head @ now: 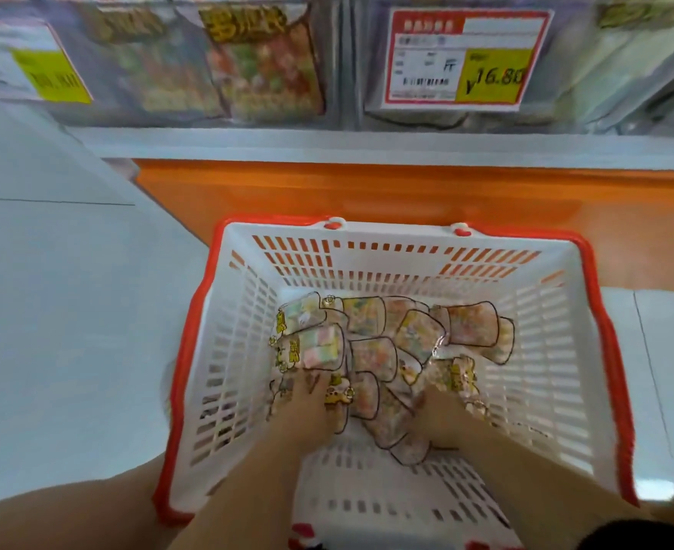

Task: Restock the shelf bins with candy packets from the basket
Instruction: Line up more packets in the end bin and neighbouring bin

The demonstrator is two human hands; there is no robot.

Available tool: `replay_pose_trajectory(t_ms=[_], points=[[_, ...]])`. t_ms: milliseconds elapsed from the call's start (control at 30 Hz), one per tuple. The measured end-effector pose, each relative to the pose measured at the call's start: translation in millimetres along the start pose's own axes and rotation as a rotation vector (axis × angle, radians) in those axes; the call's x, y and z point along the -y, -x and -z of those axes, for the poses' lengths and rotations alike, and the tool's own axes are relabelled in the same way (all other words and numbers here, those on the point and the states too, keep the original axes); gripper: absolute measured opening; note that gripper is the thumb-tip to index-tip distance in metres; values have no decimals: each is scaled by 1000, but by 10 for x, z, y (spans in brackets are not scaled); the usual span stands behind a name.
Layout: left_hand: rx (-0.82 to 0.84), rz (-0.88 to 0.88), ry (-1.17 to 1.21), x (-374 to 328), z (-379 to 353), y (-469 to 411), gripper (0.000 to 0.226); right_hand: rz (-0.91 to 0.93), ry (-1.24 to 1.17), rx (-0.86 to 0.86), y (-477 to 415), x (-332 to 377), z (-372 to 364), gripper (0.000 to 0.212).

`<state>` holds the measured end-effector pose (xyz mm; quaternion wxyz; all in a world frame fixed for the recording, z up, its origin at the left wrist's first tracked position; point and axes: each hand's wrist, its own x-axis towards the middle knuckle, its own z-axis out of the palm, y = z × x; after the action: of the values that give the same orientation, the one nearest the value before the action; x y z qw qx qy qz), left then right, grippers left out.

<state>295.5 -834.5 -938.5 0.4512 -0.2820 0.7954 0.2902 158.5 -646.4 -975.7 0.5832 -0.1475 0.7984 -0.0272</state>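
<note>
Reaching into the basket, left hand and right hand rest on packets; whether either grips is too blurred to tell.

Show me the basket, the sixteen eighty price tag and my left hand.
basket (391, 258), head view, far white wall.
price tag (494, 79), head view, yellow price panel.
left hand (307, 402), head view, back of the hand.

Both bare arms reach forward and down, close together. The left hand lies palm down, fingers spread flat. The right hand is palm down too, but its fingers are hidden.
</note>
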Motion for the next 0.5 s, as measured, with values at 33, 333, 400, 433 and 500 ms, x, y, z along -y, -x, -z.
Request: replay_pose_trajectory(t_ms=[33,333,400,433,500], points=[[7,-2,6,5,-2,-10,73,-26,-58,8,-30,21,-45,43],[-42,-47,42,102,-48,-100,73,-71,-194,-121,-60,330,-254,78],[-53,-61,39,107,-50,-104,70,-52,-179,-178,-129,362,-288,74],[-56,-69,38,104,-42,-98,68,-34,-163,-203,-147,381,-287,65],[-59,-79,48,81,0,-74,64,14,-139,-225,-154,407,-248,52]])
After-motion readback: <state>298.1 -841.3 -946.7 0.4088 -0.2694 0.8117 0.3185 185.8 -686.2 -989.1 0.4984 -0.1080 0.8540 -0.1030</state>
